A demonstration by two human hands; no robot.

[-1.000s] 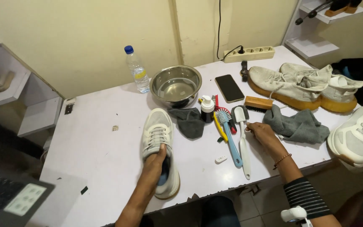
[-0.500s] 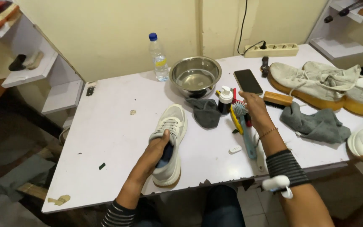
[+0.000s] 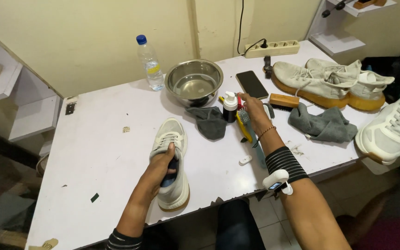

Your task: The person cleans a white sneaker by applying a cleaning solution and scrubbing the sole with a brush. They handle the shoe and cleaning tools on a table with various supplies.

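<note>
Left hand: our fingers are tucked inside the collar of the pale grey sneaker, which lies near the front edge of the tabletop.
Right hand: our fingers close around a brush in the tool cluster.
Progress: brush just gripped; we judge scrubbing not yet begun.
Steel bowl: apparently holds clear water.
Plastic bottle: capped, partly full.

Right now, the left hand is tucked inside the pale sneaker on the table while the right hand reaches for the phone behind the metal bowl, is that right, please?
Not quite. The left hand is indeed inside the pale sneaker, but the right hand reaches for the brushes beside the small pump bottle, not the phone, which lies untouched to the right of the metal bowl. The head view shows this.
</note>
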